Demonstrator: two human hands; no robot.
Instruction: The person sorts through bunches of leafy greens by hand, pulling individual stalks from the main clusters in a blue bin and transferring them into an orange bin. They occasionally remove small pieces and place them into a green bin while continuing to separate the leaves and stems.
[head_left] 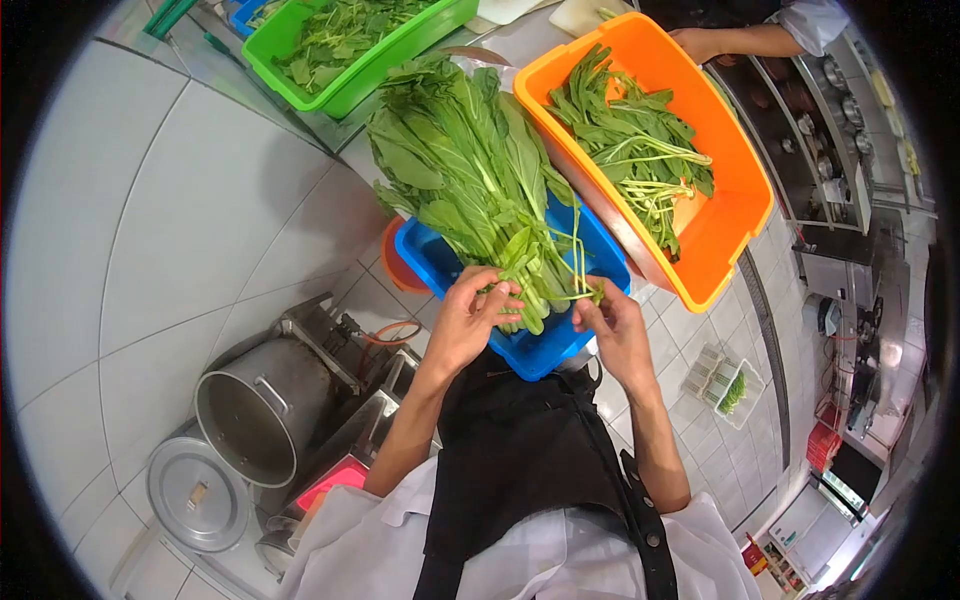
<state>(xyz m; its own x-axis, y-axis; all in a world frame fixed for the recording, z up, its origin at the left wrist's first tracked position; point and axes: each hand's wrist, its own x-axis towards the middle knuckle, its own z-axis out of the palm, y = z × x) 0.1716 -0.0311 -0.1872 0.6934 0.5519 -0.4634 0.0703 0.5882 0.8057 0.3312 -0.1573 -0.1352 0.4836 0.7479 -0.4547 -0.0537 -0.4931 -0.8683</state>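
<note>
A big pile of leafy greens (pixel 450 170) with long pale stems lies over the blue tub (pixel 540 358), its cut ends toward me. My left hand (pixel 475 312) is closed at the near end of the pile, finger and thumb pinching a small leafy sprig (pixel 518 250). To the right, my right hand (pixel 614 328) pinches the end of a thin green stem (pixel 579 250) over the tub's right side. The stem bends up and back toward the pile. My fingers partly hide both grips.
An orange tub (pixel 735 245) with loose greens stands at the right, a green tub (pixel 350 100) of leaves at the back left. A person's hand (pixel 697 44) touches the orange rim. A large metal pot (pixel 250 410) and its lid (pixel 197 493) stand low at left.
</note>
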